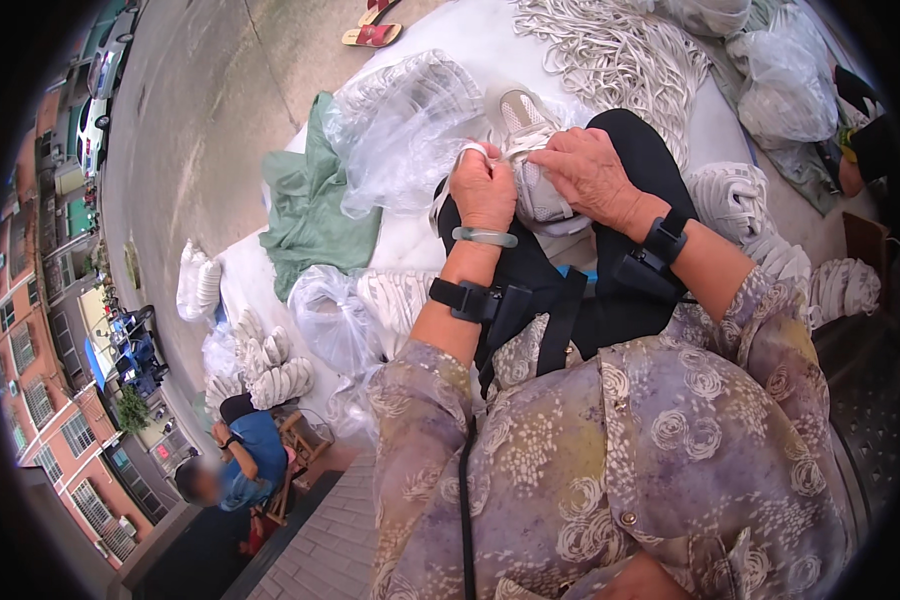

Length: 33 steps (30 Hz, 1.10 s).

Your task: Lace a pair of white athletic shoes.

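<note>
A pale grey-white sneaker [544, 196] rests between my knees, its beige end pointing away from me. My left hand [485, 190] is closed beside it, with a white shoelace [474, 149] looped over the fingers and pinched in them. Over the other side of the sneaker, my right hand [588, 178] has its fingers bent and pressed together at the lacing. The lace at those fingertips is partly hidden by the hand. A pale bangle and a black strap circle my left forearm; another black strap is on my right wrist.
A heap of loose white laces [620, 60] lies beyond my right knee. Clear plastic bags [395, 130], a green cloth [320, 205] and bundled white shoes [735, 200] surround me on a white sheet. At lower left sits another person in blue [255, 465]. Red sandals [372, 36] lie at the far edge.
</note>
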Available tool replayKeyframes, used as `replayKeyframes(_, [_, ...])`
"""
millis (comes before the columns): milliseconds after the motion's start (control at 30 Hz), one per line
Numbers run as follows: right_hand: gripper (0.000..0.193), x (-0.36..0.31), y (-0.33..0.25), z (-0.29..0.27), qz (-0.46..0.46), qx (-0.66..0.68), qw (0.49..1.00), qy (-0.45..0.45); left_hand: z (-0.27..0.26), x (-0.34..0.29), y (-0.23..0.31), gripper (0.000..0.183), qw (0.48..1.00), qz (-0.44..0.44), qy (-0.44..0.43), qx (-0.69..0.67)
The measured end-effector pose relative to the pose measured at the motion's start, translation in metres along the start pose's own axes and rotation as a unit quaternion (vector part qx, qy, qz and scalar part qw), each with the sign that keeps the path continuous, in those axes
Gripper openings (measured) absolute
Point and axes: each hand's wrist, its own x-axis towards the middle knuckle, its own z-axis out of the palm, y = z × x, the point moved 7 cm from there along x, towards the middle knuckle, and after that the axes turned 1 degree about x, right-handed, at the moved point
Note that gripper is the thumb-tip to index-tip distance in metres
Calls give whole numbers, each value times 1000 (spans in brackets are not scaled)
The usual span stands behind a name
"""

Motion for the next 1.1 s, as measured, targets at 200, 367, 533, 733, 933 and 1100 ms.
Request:
replayKeyframes(200, [22,0,3,1,-4,5,1000,10,0,12,5,11,997,-12,-40,71])
replayKeyframes(367, [22,-1,6,-1,6,8,1000,10,-16,-8,47,33,932,37,-89,350])
replayKeyframes(533, [18,4,-3,-8,-2,3,999,48,-3,-41,72,36,926,253,-69,271])
replayKeyframes(733, [3,7,-13,4,9,-24,1000,5,6,-33,42,27,943,171,-65,277])
replayKeyframes(933, [7,14,-10,19,33,-38,999,-20,-3,-27,23,28,990,100,-61,81])
replayKeyframes(1100, [7,17,-11,25,8,-58,998,-3,-2,-28,18,26,991,111,-63,50])
